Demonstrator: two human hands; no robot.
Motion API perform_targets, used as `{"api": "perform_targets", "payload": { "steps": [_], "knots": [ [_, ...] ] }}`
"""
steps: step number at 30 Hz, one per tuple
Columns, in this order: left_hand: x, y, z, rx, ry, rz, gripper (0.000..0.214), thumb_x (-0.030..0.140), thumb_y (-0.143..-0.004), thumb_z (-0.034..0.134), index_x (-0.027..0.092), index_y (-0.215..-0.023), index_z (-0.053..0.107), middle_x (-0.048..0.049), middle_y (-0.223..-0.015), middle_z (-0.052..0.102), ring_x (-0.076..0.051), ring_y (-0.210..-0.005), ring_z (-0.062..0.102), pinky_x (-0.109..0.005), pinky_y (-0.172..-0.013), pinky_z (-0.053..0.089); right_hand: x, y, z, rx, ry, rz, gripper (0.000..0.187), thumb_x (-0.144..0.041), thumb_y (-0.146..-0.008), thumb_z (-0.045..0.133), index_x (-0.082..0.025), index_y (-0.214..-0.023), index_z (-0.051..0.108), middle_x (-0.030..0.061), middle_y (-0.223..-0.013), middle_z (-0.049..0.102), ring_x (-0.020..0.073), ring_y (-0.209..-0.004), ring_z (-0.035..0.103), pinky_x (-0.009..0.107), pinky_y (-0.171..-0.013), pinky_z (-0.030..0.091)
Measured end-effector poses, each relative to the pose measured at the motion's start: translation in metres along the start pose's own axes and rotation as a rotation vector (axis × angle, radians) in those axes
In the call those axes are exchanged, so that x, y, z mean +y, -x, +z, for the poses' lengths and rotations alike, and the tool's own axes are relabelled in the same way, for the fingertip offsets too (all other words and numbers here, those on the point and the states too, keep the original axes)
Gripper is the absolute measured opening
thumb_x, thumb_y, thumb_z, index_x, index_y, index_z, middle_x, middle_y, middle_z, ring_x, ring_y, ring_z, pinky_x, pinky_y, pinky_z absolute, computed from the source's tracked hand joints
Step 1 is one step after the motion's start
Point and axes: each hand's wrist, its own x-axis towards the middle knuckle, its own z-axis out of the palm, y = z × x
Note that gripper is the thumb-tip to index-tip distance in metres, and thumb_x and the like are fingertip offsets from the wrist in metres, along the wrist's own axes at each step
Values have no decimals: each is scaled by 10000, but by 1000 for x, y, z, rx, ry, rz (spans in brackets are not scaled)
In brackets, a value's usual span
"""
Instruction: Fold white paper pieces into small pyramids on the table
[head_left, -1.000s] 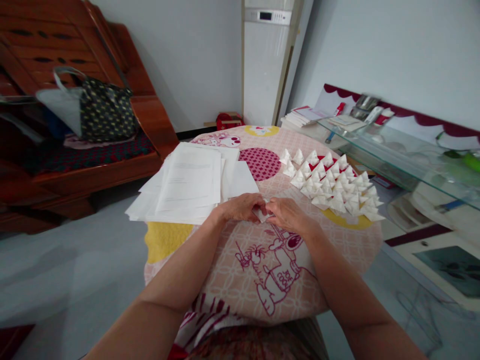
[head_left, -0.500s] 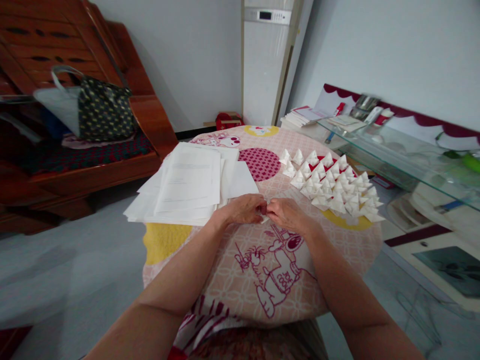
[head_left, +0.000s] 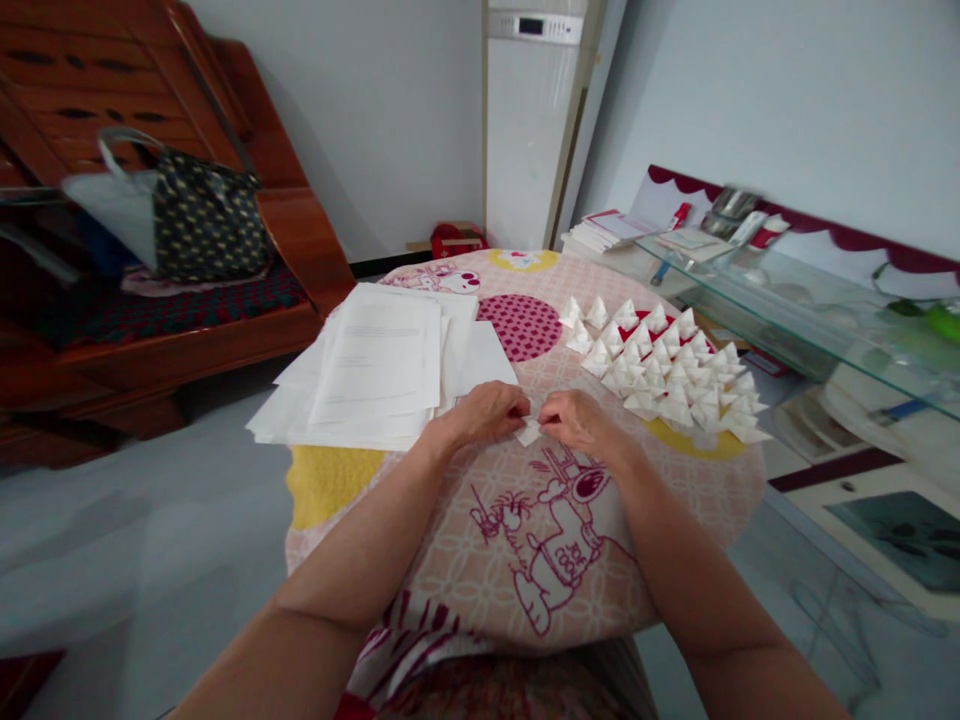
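Observation:
A small folded piece of white paper (head_left: 529, 432) lies at the middle of the round table, between my two hands. My left hand (head_left: 491, 412) has its fingers curled and closed on the paper's left side. From the other side, my right hand (head_left: 574, 422) pinches the paper's right edge between thumb and fingertips. Left of the hands is a spread stack of white paper sheets (head_left: 379, 355), the top one faintly printed. To the right, several small folded paper boats (head_left: 660, 365) stand close together in rows.
A pink patterned cloth (head_left: 480, 540) covers the table. Along the right stands a glass-topped shelf (head_left: 810, 320) with papers and cups. A wooden sofa (head_left: 300, 230) at the left holds a dark patterned bag (head_left: 206, 215). A tall white air conditioner (head_left: 529, 130) is at the back.
My hands have moved slightly apart, the right one shifting right. More of the small folded paper shows between them.

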Motion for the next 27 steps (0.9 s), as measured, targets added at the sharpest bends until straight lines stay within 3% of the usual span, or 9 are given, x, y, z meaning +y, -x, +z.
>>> {"api": "perform_targets", "payload": {
  "steps": [7, 14, 27],
  "knots": [
    [-5, -4, 0, 40, 18, -168, 186, 280, -838, 605, 172, -808, 752, -36, -760, 709, -160, -697, 586, -284, -661, 381, 11, -2, 6, 100, -229, 129, 137, -176, -817, 678, -149, -711, 761, 14, -658, 681, 122, -630, 567, 234, -590, 356],
    [-4, -7, 1, 25, 37, -257, 208, 326, -850, 620, 175, -801, 754, -29, -744, 710, -150, -672, 577, -273, -624, 356, 13, -1, 6, 37, -384, 303, 105, -210, -802, 697, -150, -720, 722, -36, -548, 595, 86, -480, 488, 210, -483, 330],
    [-10, -2, -5, -6, 205, -257, 109, 207, -750, 660, 153, -782, 749, -7, -695, 705, -126, -644, 582, -242, -614, 376, 17, -2, 11, -11, -409, 401, 150, -223, -854, 648, -160, -721, 682, -28, -562, 601, 76, -428, 486, 192, -415, 324]
  ]
}}
